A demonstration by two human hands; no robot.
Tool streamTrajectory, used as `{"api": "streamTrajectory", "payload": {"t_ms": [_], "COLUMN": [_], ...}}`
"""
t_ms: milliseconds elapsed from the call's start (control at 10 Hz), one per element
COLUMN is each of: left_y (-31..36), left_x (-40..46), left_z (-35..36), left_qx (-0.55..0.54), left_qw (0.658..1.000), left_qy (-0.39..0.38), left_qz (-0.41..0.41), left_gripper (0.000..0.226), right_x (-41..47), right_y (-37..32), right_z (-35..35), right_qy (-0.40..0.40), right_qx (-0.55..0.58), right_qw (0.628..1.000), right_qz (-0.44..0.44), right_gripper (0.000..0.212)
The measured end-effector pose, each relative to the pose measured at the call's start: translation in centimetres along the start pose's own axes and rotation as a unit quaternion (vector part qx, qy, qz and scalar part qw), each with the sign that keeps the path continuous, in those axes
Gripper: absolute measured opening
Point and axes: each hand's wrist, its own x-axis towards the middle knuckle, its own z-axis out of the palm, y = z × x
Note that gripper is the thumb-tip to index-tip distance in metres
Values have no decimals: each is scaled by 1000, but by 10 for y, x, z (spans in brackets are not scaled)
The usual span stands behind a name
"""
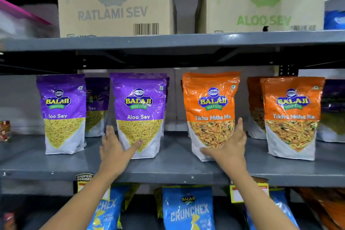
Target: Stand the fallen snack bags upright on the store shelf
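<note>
Two upright bags: left hand (114,150) fingers spread on purple Aloo Sev bag (139,110), right hand (228,144) cupping orange Tikha Mitha Mix bag (211,102).

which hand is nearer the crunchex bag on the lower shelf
Neither clearly. Both are a shelf up from the Crunchex bag: the left hand touches the Aloo Sev bag, the right hand the Tikha Mitha Mix bag.
</note>
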Motion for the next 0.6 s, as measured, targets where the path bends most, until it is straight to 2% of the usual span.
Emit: {"api": "streamTrajectory", "payload": {"t_ms": [100,200,300,400,500,600], "left_y": [23,44,59,64,66,80], "left_x": [-10,-27,-37,-40,-35,-30], "left_z": [10,22,35,44,45,42], "left_qx": [20,54,114,152,201,221], "left_qw": [995,984,971,962,943,930], "left_qy": [61,57,29,17,30,45], "left_qz": [74,160,210,224,264,291], "left_gripper": [115,110,107,98,90,85], "right_x": [4,0,0,-3,4,20], "right_y": [8,12,17,18,12,-5], "right_z": [-1,4,7,7,3,-5], "right_qy": [-54,-16,-13,27,77,107], "right_qx": [7,-53,-63,-82,-87,-153], "right_qw": [998,998,998,995,981,940], "right_qz": [10,6,-6,-39,-158,-286], "right_gripper": [155,153,149,129,96,77]}}
